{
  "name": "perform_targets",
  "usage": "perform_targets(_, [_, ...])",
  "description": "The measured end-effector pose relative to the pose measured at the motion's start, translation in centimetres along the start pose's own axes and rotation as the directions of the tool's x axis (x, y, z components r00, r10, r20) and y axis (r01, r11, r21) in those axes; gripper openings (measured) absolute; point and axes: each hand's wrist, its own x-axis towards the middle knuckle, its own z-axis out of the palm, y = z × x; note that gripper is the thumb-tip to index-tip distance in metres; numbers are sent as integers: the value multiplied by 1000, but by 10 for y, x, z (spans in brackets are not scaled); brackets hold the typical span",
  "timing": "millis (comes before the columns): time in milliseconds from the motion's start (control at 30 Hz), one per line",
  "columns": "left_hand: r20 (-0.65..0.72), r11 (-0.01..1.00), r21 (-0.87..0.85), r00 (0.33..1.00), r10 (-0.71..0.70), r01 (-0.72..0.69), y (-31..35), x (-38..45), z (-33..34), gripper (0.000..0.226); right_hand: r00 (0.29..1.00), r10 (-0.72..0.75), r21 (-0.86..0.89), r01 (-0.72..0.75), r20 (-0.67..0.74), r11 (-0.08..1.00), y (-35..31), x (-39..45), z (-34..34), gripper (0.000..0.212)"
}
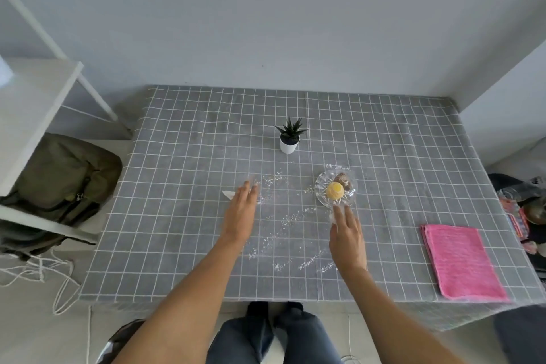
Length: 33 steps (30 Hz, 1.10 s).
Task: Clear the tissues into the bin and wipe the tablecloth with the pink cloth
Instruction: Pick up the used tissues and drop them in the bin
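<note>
While both my arms reach forward over the grey, white-gridded tablecloth (183,216) on the tabletop, my left hand (240,211) lies flat with its fingers straight and close together, the fingertips motion-blurred above a small crumpled white tissue (229,194) that shows at their left edge. My right hand (347,235) is likewise extended, fingers straight and slightly spread, their blurred tips just short of the cut-glass dish (322,186); whether a second tissue lies beneath them I cannot tell. That dish holds a yellow round pastry (334,190) and a brown one (342,179). White crumbs (288,220) are scattered across the tablecloth between my hands. Folded flat near the right front corner lies the pink terry cloth (461,261), well apart from both hands. A small spiky green plant in a white pot (289,139) stands farther back.
</note>
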Motion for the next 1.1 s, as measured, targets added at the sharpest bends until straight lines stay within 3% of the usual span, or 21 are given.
perform_targets(200, [11,976,-152,988,-156,156,-5,-42,-17,55,979,-190,-15,192,74,981,-38,-6,11,59])
perform_targets(300, [-55,977,-101,979,-194,188,-13,-66,-26,72,947,-298,-20,302,119,953,-56,-9,10,60])
perform_targets(433, [-147,958,-81,948,-284,275,-23,-105,-36,70,872,-450,-68,469,191,881,-72,-17,19,64])
perform_targets(533, [-209,922,-104,898,-387,373,-28,-144,-40,69,820,-519,-46,544,242,838,-88,-30,26,62])
perform_targets(667, [-253,824,-179,784,-567,538,-45,-210,-49,70,736,-611,-8,640,292,768,-120,-60,40,67])
perform_targets(800, [-220,763,-172,731,-646,623,-65,-270,-63,48,622,-702,63,731,347,679,-161,-99,59,69])
perform_targets(933, [-341,688,-182,611,-715,703,-91,-328,-67,61,521,-764,106,796,380,595,-199,-141,85,68])
perform_targets(1100, [-336,615,-180,540,-772,768,-123,-385,-77,64,427,-801,126,847,419,517,-242,-195,114,66])
